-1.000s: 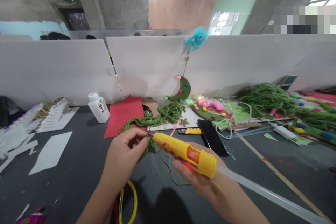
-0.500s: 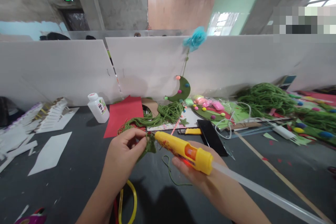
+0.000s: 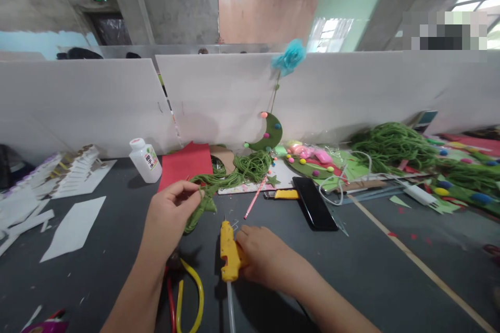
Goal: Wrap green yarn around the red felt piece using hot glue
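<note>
My left hand (image 3: 170, 216) pinches a small green felt piece (image 3: 208, 205), seemingly star-shaped, with strands of green yarn hanging beneath it. Its fingertips are closed on the felt, left of the middle. Lower and to the right, my right hand (image 3: 269, 257) is wrapped round the handle of a yellow hot glue gun (image 3: 229, 255). The gun is low at the tabletop, its nozzle pointing away from me. A long clear glue stick (image 3: 230, 302) runs out of its back end. Most of the gun's handle is hidden by my fingers.
Yellow-and-red tool handles (image 3: 200, 286) lie near my left forearm. Ahead are a pink striped pencil (image 3: 255, 199), a yellow utility knife (image 3: 286, 194), a black phone (image 3: 315, 203), red felt (image 3: 185, 164) and a white bottle (image 3: 145, 161). A decorated green moon (image 3: 271, 135) leans against the white partition.
The glue gun has swung from pointing left at the felt piece to pointing away, lower down at the tabletop. My left hand has shifted slightly left with the felt piece.
</note>
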Motion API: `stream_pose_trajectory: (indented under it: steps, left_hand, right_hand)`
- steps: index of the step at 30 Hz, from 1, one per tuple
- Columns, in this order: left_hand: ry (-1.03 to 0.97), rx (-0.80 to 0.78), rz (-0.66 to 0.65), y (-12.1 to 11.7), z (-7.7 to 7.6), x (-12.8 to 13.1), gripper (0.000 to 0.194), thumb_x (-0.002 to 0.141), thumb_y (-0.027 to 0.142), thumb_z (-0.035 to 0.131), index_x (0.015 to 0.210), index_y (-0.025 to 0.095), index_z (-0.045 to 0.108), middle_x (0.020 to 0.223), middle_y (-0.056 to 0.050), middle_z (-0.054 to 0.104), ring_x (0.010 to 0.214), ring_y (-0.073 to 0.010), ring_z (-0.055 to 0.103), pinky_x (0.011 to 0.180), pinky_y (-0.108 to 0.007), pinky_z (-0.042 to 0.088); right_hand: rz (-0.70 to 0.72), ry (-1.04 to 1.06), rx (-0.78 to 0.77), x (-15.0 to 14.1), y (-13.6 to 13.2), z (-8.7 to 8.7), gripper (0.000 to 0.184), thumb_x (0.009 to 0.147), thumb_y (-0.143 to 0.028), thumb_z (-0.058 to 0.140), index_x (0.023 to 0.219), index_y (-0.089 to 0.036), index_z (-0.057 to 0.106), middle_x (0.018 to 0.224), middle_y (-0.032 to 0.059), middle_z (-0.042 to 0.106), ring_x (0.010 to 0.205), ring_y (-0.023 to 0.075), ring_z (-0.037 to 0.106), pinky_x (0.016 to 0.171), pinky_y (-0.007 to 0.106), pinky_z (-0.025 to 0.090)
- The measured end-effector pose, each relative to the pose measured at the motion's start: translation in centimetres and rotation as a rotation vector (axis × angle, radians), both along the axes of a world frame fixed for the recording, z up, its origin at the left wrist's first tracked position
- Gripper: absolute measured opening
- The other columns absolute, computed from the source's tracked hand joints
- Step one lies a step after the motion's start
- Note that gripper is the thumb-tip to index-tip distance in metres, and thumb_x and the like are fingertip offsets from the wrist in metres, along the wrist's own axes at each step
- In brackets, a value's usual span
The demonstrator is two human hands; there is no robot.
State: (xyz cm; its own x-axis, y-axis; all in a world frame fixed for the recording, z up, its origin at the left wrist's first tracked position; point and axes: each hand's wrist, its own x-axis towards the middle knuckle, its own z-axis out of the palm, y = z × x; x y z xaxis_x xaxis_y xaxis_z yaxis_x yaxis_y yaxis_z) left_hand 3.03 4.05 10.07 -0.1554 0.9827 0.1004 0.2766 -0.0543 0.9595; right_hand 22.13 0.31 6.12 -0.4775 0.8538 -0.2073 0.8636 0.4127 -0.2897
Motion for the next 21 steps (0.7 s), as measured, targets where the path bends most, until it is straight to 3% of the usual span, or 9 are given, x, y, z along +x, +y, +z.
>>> stream_pose_trajectory:
  steps: [3, 6, 9, 12, 14, 16, 18, 21]
  left_hand:
    - [-0.012, -0.014, -0.058, -0.6, 0.2, 1.0, 0.014, 0.068, 0.032, 0.069, 0.069, 0.018, 0.067, 0.059, 0.003, 0.061, 0.055, -0.0127, 0.052, 0.052, -0.022, 0.039]
    - [-0.019, -0.032, -0.098, -1.0, 0.2, 1.6, 0.013, 0.070, 0.032, 0.069, 0.069, 0.018, 0.067, 0.057, 0.004, 0.057, 0.053, -0.0123, 0.050, 0.051, -0.022, 0.039]
    - [-0.013, -0.045, -0.123, -1.3, 0.3, 1.8, 0.014, 0.072, 0.033, 0.067, 0.071, 0.019, 0.066, 0.057, 0.004, 0.055, 0.052, -0.0124, 0.048, 0.050, -0.023, 0.038]
    - [0.074, 0.003, -0.112, -1.7, 0.4, 2.2, 0.013, 0.075, 0.032, 0.063, 0.070, 0.020, 0.065, 0.056, 0.004, 0.053, 0.051, -0.0127, 0.047, 0.050, -0.024, 0.035]
    - [0.193, 0.075, -0.105, -2.0, 0.4, 2.7, 0.013, 0.076, 0.029, 0.061, 0.069, 0.020, 0.065, 0.056, 0.004, 0.054, 0.051, -0.0128, 0.047, 0.051, -0.024, 0.036]
    - [0.334, 0.169, -0.113, -2.3, 0.1, 3.3, 0.013, 0.079, 0.026, 0.058, 0.069, 0.020, 0.065, 0.059, 0.004, 0.058, 0.052, -0.0130, 0.049, 0.053, -0.024, 0.037]
    - [0.475, 0.275, -0.110, -2.7, -0.4, 3.8, 0.015, 0.082, 0.023, 0.055, 0.072, 0.020, 0.066, 0.065, 0.002, 0.063, 0.055, -0.0138, 0.053, 0.056, -0.025, 0.039]
    - [0.640, 0.435, -0.078, -3.1, -1.3, 4.4, 0.018, 0.085, 0.020, 0.051, 0.076, 0.020, 0.067, 0.069, -0.001, 0.067, 0.061, -0.0161, 0.059, 0.059, -0.026, 0.039]
  right_hand:
    - [-0.031, -0.040, 0.004, -0.9, 0.7, -2.0, 0.029, 0.070, -0.016, 0.069, 0.098, -0.011, 0.067, 0.101, 0.0169, 0.071, 0.089, 0.0324, 0.067, 0.075, 0.037, 0.047]
    - [-0.070, -0.022, 0.028, -1.2, 0.8, -2.4, 0.029, 0.070, -0.021, 0.071, 0.097, -0.012, 0.068, 0.100, 0.0170, 0.071, 0.092, 0.0331, 0.066, 0.077, 0.037, 0.047]
    - [-0.130, 0.060, 0.071, -0.8, 0.6, -0.7, 0.022, 0.072, -0.025, 0.071, 0.090, -0.013, 0.068, 0.096, 0.0164, 0.071, 0.091, 0.0321, 0.066, 0.074, 0.036, 0.047]
    - [-0.227, 0.201, 0.110, -0.1, 0.0, 2.2, 0.010, 0.086, -0.024, 0.057, 0.085, -0.016, 0.065, 0.081, 0.0079, 0.070, 0.071, 0.0203, 0.063, 0.061, 0.028, 0.044]
    - [-0.290, 0.373, 0.146, 0.2, -0.5, 3.7, 0.011, 0.088, -0.019, 0.053, 0.080, -0.019, 0.060, 0.075, 0.0022, 0.065, 0.065, 0.0150, 0.058, 0.058, 0.024, 0.042]
    - [-0.372, 0.713, 0.159, 0.2, -0.9, 4.5, 0.007, 0.082, -0.017, 0.059, 0.076, -0.020, 0.059, 0.071, -0.0009, 0.060, 0.062, 0.0132, 0.053, 0.057, 0.024, 0.041]
    - [-0.441, 0.974, 0.108, 0.0, -1.0, 4.5, 0.007, 0.076, -0.017, 0.065, 0.073, -0.020, 0.060, 0.069, -0.0024, 0.057, 0.061, 0.0129, 0.050, 0.058, 0.024, 0.040]
    - [-0.505, 1.182, -0.082, -0.4, -0.6, 3.7, 0.009, 0.073, -0.020, 0.067, 0.067, -0.019, 0.060, 0.066, -0.0030, 0.054, 0.062, 0.0129, 0.048, 0.060, 0.026, 0.039]
